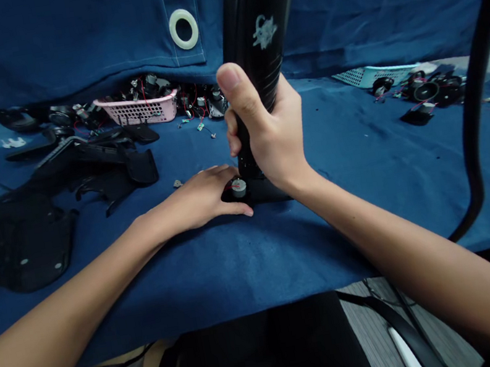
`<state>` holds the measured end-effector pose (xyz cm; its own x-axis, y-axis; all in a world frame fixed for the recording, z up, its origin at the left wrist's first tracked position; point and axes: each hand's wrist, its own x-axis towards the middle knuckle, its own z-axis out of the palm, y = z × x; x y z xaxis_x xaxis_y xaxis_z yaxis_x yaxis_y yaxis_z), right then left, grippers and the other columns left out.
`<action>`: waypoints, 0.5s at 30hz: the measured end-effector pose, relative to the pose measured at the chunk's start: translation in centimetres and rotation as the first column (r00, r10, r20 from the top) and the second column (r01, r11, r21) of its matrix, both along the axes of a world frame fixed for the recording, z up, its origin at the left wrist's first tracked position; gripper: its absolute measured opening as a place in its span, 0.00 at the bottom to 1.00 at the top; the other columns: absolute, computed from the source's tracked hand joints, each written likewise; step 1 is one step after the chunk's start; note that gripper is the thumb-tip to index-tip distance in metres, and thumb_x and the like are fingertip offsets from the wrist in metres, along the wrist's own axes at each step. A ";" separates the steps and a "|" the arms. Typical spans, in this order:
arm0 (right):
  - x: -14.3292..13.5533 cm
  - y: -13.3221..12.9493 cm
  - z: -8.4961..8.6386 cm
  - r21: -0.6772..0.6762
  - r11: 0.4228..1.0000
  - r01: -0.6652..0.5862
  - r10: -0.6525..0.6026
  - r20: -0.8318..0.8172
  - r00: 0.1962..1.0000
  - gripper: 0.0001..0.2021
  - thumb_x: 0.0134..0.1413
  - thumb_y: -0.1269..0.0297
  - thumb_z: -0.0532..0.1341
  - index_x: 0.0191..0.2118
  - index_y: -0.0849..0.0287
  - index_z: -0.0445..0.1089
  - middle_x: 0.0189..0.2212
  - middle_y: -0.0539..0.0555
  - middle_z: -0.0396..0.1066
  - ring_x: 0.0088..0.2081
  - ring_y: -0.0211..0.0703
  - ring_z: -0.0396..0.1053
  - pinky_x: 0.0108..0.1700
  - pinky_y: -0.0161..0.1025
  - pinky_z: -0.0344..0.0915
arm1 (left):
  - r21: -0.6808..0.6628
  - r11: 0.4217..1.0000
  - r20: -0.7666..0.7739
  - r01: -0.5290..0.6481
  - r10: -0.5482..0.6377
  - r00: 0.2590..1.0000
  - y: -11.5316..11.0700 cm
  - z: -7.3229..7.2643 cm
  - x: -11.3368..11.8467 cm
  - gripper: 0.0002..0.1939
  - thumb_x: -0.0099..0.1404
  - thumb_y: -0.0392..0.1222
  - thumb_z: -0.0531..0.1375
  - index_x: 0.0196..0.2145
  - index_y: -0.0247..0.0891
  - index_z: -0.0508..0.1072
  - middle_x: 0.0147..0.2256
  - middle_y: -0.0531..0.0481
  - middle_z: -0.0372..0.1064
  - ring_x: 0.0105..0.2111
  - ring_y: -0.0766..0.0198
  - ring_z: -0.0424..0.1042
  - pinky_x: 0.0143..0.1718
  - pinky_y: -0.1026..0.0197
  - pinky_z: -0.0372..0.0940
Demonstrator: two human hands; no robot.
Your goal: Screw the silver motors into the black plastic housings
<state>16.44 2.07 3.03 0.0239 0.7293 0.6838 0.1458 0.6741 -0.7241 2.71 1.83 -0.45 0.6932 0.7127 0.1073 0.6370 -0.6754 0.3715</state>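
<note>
My right hand [270, 123] is wrapped around a thick black electric screwdriver [263, 24], thumb along its side. The tool stands nearly upright, leaning slightly right at the top, and its lower end meets a black plastic part [269, 190] on the blue cloth. Whether a bit touches a screw is hidden. My left hand [209, 195] grips the left end of that part, thumb on the near side and fingers on the far side. Between thumb and fingers shows a small round silver motor [239, 188] with a red wire. A tiny metal piece [177, 183] lies just beyond my left hand.
Black plastic shells [101, 164] are piled on the left. A pink basket [143, 109] of wired parts stands at the back, with a turquoise basket [375, 75] and loose black parts [431, 91] at back right. A thick black cable [471, 133] hangs on the right.
</note>
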 end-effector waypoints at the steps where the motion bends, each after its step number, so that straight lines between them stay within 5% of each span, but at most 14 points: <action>1: 0.0 -0.1 0.0 0.010 1.000 0.015 -0.015 0.008 1.000 0.26 0.53 0.34 0.51 0.39 0.53 0.65 0.24 0.45 0.69 0.34 0.38 0.77 0.26 0.31 0.71 | -0.001 1.000 -0.004 -0.008 0.008 1.000 0.0 0.0 0.0 0.34 0.59 0.59 0.65 0.55 0.34 0.67 0.52 0.39 0.69 0.51 0.48 0.69 0.50 0.54 0.62; 15: -0.3 -0.1 -0.1 0.010 1.000 0.024 -0.024 -0.036 0.999 0.24 0.52 0.35 0.53 0.38 0.52 0.66 0.24 0.44 0.70 0.34 0.39 0.77 0.25 0.33 0.70 | 0.005 1.000 -0.019 -0.019 0.019 1.000 -0.3 0.2 0.0 0.33 0.59 0.58 0.65 0.55 0.33 0.67 0.53 0.39 0.69 0.52 0.48 0.69 0.50 0.55 0.63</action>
<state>16.19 1.95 2.95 0.0657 0.7210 0.6898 0.1359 0.6784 -0.7221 2.71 1.53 -0.26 0.6813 0.7254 0.0980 0.6567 -0.6648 0.3560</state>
